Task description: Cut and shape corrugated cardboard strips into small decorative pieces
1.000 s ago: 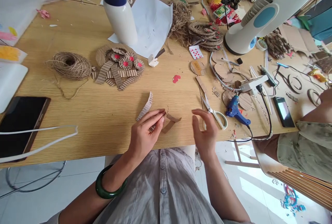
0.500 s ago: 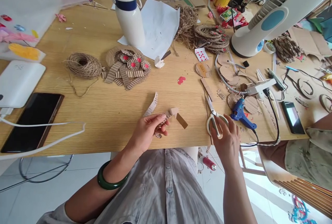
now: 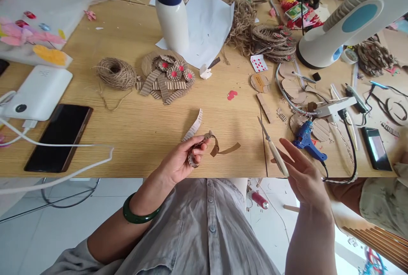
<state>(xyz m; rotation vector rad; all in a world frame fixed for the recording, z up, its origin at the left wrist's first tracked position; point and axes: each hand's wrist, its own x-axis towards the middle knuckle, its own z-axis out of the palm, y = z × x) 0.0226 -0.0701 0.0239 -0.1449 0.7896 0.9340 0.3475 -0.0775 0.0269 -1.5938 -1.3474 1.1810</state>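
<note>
My left hand (image 3: 180, 160), a dark green bangle on its wrist, pinches a corrugated cardboard strip (image 3: 214, 151) just above the table's front edge. Part of the strip curls beneath the fingers, and its loose end stretches to the right. Past these fingers, a pale corrugated piece (image 3: 194, 125) reaches away over the wood. Scissors (image 3: 273, 151) with light handles are in my right hand (image 3: 306, 177), blades together and pointing away. Its fingers are fairly straight, and the thumb's hold on the handles is partly hidden.
A blue glue gun (image 3: 307, 141) and its cord lie right of the scissors. Farther back are a twine ball (image 3: 116, 73), a cardboard flower piece (image 3: 167, 81) and a white flask (image 3: 174, 20). Phone (image 3: 60, 139) and cables occupy the left; another person sits at right.
My right hand has lifted the scissors off the table, turning them edge-on. The strip in my left hand has twisted, its loose end now reaching farther right. The view has shifted slightly.
</note>
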